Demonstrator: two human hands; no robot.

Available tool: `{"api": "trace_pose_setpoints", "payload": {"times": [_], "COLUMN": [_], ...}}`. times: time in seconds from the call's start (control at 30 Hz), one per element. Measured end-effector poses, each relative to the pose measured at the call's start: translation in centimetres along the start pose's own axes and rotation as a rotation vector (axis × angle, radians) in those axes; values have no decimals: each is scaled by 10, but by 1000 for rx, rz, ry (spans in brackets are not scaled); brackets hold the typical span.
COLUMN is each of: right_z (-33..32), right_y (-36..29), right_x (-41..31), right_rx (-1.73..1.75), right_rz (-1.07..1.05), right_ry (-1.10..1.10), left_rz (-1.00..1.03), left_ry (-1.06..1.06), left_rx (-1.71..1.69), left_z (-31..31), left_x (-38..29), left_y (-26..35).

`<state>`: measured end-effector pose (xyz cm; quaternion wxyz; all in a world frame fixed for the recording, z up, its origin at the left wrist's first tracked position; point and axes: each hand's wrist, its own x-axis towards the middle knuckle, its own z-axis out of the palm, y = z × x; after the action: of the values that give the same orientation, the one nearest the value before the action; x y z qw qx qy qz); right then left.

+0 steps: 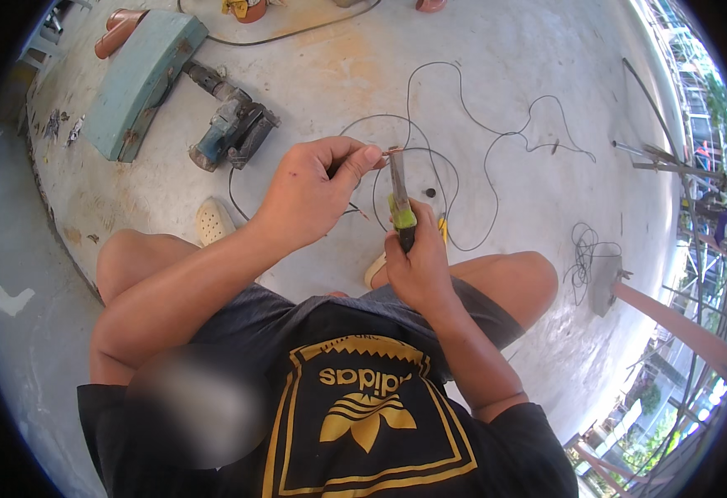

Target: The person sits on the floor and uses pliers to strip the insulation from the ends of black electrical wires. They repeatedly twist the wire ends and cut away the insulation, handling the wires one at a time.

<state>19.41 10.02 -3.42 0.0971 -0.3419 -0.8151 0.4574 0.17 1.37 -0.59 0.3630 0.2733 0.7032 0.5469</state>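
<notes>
Between its thumb and fingertips my left hand pinches a wire whose bare copper end sticks out to the right. My right hand is closed around a hand tool with a green and black handle and a long, narrow metal end; whether this is a blade or closed jaws I cannot tell. The tool's tip meets the copper end. Thin dark cable lies in loose loops on the floor beyond my hands. Below my left hand, another stripped cable end shows.
A worn power tool, seemingly a demolition hammer, lies at the left beside a teal metal case and an orange pipe fitting. A small black cap is near my right hand. Coiled wire lies at the right.
</notes>
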Motion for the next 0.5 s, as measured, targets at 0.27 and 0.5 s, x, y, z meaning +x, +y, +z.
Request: {"api": "trace_pose_setpoints", "payload": {"times": [0.27, 0.5], "right_z": [3, -16], "right_y": [7, 12], "right_x": [0, 12], "right_rx": [61, -74], "right_rz": [64, -208], "right_ry": [-17, 141], "left_rz": [-53, -297], "left_ry": [-18, -382], "left_rx": [53, -165], "left_z": [0, -24], "left_x": [-1, 4], "left_y": [10, 27]}}
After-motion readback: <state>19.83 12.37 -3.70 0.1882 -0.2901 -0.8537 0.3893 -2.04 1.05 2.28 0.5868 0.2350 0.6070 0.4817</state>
